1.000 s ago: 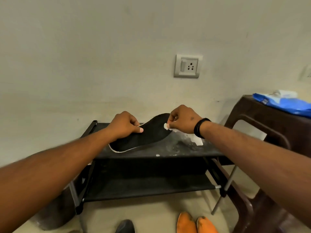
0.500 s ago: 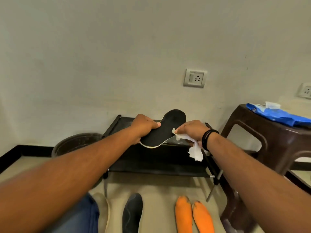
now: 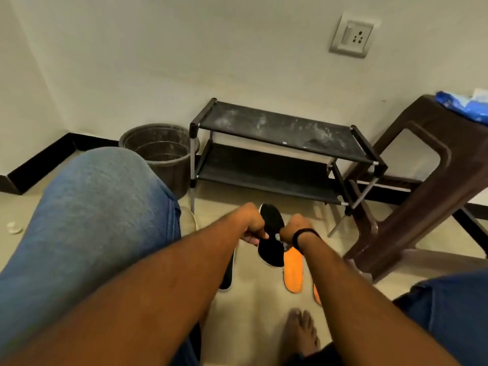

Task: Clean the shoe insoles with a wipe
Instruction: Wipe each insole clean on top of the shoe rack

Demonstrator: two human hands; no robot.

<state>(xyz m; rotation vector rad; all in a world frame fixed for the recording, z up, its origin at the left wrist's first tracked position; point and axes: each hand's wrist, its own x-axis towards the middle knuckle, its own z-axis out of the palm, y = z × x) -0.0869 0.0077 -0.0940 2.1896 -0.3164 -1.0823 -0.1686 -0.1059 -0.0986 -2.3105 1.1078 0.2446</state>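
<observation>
- Head view: the flat black foam shoe insole (image 3: 272,233), which half a second ago was being held up in front of the dusty black two-tier shoe rack (image 3: 280,130), is now being held low over the beige floor, among the orange insoles (image 3: 292,270) lying there (the rack top is no longer being used as a work surface).
- It is being gripped at its narrow waist by the left hand (image 3: 252,225), fingers curled round its edge.
- The right hand (image 3: 294,228) is being kept curled against the insole's other edge; a scrap of the white wipe (image 3: 277,236) is just being glimpsed beside it, though what exactly is being pinched cannot be told.
- Judged from this, the insole is being set down as finished, or turned for its other face.
- The insole is looking uniformly dark, pale-rimmed, slightly bowed.
</observation>
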